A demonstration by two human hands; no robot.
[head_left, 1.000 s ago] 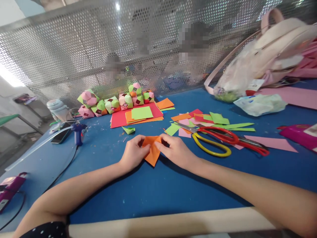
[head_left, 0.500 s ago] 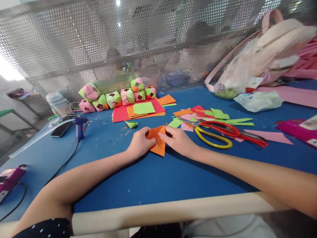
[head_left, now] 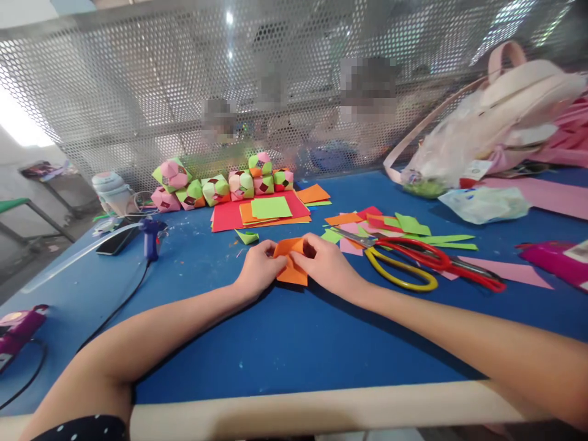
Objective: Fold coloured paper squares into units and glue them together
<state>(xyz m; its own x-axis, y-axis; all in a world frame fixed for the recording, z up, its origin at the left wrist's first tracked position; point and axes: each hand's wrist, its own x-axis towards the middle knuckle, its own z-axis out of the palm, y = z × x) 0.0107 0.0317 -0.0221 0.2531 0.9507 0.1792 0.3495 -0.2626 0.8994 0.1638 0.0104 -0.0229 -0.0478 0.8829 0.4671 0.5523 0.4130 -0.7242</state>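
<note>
An orange sheet of paper [head_left: 293, 277], partly folded, is held just above the blue table between both hands. My left hand [head_left: 261, 269] pinches its left side, thumb on the near face. On the right side, my right hand [head_left: 327, 266] grips it with thumb and bent fingers. Both thumbs almost meet at the paper's middle; the fingertips behind it are hidden. Just beyond my left hand lies a small folded green paper piece [head_left: 247, 236]. To the right of my right hand rest scissors with red and yellow handles [head_left: 404, 283].
Folded paper balls [head_left: 215, 190] line the back beside stacked coloured sheets [head_left: 271, 208]. Paper scraps [head_left: 408, 224] lie behind the scissors. A blue glue gun [head_left: 150, 240], phone [head_left: 118, 241] and cup [head_left: 113, 193] are left; a pale backpack [head_left: 528, 92] stands back right.
The top of the orange paper has bent over, and its lower edge now looks straighter and less pointed. Both hands keep their grip. The view has tipped slightly upward.
</note>
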